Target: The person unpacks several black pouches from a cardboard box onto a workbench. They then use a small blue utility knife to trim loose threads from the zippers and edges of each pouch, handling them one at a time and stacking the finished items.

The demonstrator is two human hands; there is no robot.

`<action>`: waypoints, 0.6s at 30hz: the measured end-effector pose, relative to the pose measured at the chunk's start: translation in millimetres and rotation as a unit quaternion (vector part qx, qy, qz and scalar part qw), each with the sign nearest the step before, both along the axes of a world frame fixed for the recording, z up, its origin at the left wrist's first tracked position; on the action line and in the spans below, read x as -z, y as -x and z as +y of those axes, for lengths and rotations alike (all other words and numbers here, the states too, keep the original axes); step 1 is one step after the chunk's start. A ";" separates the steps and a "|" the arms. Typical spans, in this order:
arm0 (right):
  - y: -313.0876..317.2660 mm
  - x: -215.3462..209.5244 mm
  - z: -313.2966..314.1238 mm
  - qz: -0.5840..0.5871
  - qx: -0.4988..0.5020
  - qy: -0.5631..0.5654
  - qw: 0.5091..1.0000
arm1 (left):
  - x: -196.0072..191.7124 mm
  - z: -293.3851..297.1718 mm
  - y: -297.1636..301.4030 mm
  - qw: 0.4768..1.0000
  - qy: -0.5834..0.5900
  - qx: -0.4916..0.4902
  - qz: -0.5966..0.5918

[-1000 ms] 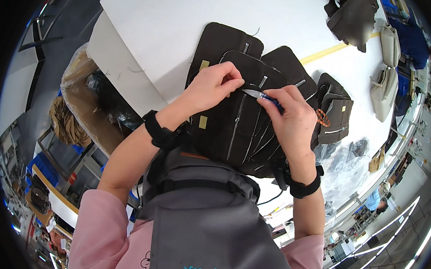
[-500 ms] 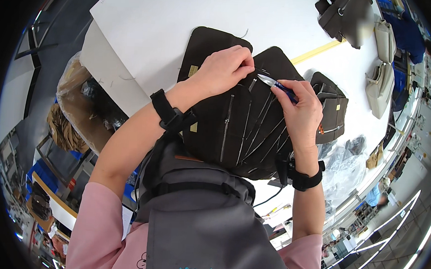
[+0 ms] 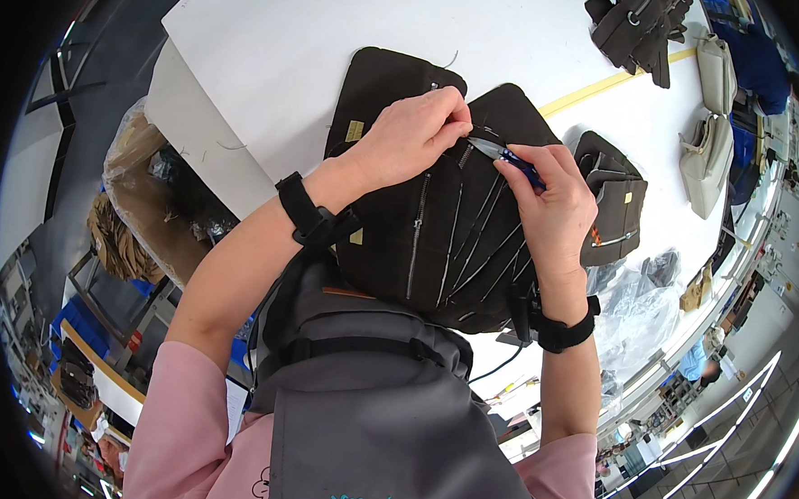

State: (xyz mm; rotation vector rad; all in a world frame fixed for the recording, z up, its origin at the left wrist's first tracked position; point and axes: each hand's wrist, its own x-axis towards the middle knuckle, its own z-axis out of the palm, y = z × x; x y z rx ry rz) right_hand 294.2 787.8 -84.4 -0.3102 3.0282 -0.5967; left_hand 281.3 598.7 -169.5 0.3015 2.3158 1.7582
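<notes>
A fan of dark brown fabric panels (image 3: 379,203) with metal zippers lies at the table's near edge, against my apron. My left hand (image 3: 416,133) rests over the panels, thumb and fingertips pinched together at the end of a zipper. What is between those fingertips is too small to make out. My right hand (image 3: 554,190) grips blue-handled thread snips (image 3: 491,149), whose pointed metal blades reach to just beside the left fingertips. Short pale threads show on the panel near the blades.
More dark brown pieces (image 3: 614,202) lie to the right, others (image 3: 641,32) at the far right. A yellow strip (image 3: 593,92) crosses the white table (image 3: 274,53). Beige bags (image 3: 706,166) and crumpled clear plastic (image 3: 636,307) are on the right. A plastic-lined bin (image 3: 141,182) stands left.
The snips have moved slightly left, and their blades are now close against my left fingertips. My left hand keeps its pinch in nearly the same place.
</notes>
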 end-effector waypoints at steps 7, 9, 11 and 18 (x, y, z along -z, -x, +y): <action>1.4 4.3 0.9 0.042 -0.038 -0.016 0.998 | 1.9 1.5 -2.1 1.000 0.014 0.002 0.011; 2.4 5.2 0.6 0.067 -0.059 -0.028 0.996 | 3.3 1.4 -2.6 1.000 0.014 0.001 0.015; 3.1 4.7 0.0 0.059 -0.062 -0.026 0.996 | 5.0 1.2 -2.1 1.000 0.005 -0.002 0.014; 3.4 7.7 5.4 -0.058 0.109 0.176 0.977 | -6.6 -54.3 -2.8 0.979 0.062 -0.182 -0.069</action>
